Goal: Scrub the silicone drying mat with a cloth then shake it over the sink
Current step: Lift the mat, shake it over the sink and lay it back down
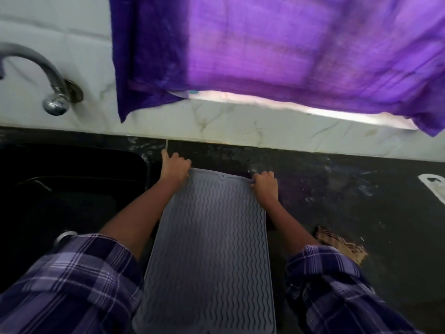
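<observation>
1. A dark stone surface (337,189) runs under a pale marble-look wall, with a purple curtain (265,49) hanging over the window above and a chrome tap (51,92) on the far left

2. The black sink (60,189) sits to the left of where I stand, just beside the mat's left edge

3. The grey silicone drying mat (209,249), ribbed with wavy lines, lies lengthwise between my forearms, its far end on the surface and its near end reaching toward my body

4. My left hand (174,166) has its fingers curled round the mat's far left corner, gripping it

5. My right hand (265,184) is curled the same way round the far right corner, so both hands hold the mat's far edge

6. A brown patterned cloth (342,244) lies crumpled on the surface near my right sleeve, apart from the mat; I judge the scrubbing is over and the carry to the sink is the step in hand

7. What could go wrong: the mat is floppy, so lifted by two corners only its long near end may sag and drag across the surface or slap my shirt, flinging any water there

8. If it is wet my grip could slip and drop a corner short of the sink

9. A hard shake near the wall may spatter the curtain, and a wide swing left could knock the tap

10. A white object (433,186) at the right edge is too cropped to identify
</observation>
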`<state>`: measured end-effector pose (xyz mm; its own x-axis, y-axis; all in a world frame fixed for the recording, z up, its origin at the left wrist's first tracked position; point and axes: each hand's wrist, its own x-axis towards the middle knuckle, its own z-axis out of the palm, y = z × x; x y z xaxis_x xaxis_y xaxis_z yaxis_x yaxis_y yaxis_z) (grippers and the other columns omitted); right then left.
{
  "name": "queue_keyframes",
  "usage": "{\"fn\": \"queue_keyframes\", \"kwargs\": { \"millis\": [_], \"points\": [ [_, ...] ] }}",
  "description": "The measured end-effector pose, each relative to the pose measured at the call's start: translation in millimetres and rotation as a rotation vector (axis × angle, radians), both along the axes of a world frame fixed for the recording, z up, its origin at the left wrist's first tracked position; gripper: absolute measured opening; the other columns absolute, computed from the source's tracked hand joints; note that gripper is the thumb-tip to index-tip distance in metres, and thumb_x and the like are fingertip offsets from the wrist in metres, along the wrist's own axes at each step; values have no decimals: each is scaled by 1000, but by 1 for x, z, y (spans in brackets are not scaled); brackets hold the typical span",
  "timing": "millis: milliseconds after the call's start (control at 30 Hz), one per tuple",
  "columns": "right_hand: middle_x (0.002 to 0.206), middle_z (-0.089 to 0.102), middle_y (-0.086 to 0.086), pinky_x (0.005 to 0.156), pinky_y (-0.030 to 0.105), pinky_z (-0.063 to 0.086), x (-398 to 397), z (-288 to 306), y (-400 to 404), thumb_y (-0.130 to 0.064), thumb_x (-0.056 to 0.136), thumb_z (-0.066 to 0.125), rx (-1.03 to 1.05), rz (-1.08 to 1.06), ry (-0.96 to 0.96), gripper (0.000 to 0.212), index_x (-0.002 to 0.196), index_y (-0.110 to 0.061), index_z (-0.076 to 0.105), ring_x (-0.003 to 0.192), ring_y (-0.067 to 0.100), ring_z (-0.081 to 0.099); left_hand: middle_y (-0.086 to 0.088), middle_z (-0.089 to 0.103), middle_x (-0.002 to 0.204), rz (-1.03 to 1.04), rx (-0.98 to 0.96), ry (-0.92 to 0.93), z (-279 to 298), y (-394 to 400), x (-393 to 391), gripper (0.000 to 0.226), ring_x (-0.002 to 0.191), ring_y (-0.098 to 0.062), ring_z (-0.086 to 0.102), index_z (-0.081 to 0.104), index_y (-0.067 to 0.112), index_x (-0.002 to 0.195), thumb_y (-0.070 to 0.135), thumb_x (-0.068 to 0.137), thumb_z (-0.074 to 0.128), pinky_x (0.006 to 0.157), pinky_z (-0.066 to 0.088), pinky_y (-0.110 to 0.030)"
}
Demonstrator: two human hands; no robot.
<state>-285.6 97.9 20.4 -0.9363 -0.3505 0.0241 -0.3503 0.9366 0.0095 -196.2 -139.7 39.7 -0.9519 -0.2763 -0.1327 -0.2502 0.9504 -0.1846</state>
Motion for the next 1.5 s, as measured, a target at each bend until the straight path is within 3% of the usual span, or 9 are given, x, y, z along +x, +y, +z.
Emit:
{"fn": "queue_keyframes", "kwargs": {
  "millis": [267,467,567,733,867,967,1133,1300,1500],
  "points": [
    [109,62,20,83,39,49,78,160,-35,-9,88,55,-297,201,200,19,105,-4,62,110,34,54,-3,65,122,171,-90,243,131,-35,117,33,122,-24,53,60,21,120,38,92,56,115,17,-50],
    [105,65,22,77,38,49,140,299,-81,-13,83,60,-471,395,410,17,97,-4,66,103,35,58,-8,60,127,370,135,538,267,-92,214,33,125,-28,51,64,18,115,35,87,67,110,23,-48],
    [105,68,21,76,36,49,166,350,-108,-15,81,64,-572,464,431,17,94,-5,68,102,34,60,-13,64,123,361,209,589,329,-118,262,35,120,-30,55,68,12,113,23,81,76,104,37,-43],
    [97,71,16,71,33,46,198,401,-161,-17,79,67,-635,611,458,14,87,-6,69,96,31,62,-19,69,112,359,90,595,395,-151,309,28,107,-34,62,71,3,105,1,77,75,90,49,-39],
    [99,71,18,73,35,48,205,399,-205,-15,79,67,-752,621,463,16,90,-5,70,96,33,62,-18,66,118,369,-56,866,384,-184,333,28,116,-34,57,70,5,110,1,82,66,95,43,-38],
    [104,70,17,78,35,49,205,372,-240,-19,81,69,-659,583,352,22,97,-4,70,103,31,62,-21,66,117,394,-86,762,355,-210,338,27,113,-36,59,69,2,111,0,84,63,93,46,-38],
    [98,72,15,68,29,44,207,332,-286,-17,82,69,-621,557,237,16,91,-4,71,99,29,63,-22,63,118,390,-42,564,326,-244,334,26,109,-36,61,68,1,111,0,86,60,91,48,-38],
    [97,73,9,68,26,40,208,284,-294,-20,82,70,-509,549,144,14,90,-8,72,99,26,64,-20,64,117,404,23,387,288,-267,334,28,109,-35,61,70,2,108,0,80,71,94,49,-40],
    [99,72,8,68,28,42,213,273,-297,-28,76,75,-446,562,98,21,91,-12,73,99,25,64,-17,63,117,373,67,285,264,-278,324,25,108,-31,61,69,1,107,-2,83,64,92,48,-37]
  ]
}}
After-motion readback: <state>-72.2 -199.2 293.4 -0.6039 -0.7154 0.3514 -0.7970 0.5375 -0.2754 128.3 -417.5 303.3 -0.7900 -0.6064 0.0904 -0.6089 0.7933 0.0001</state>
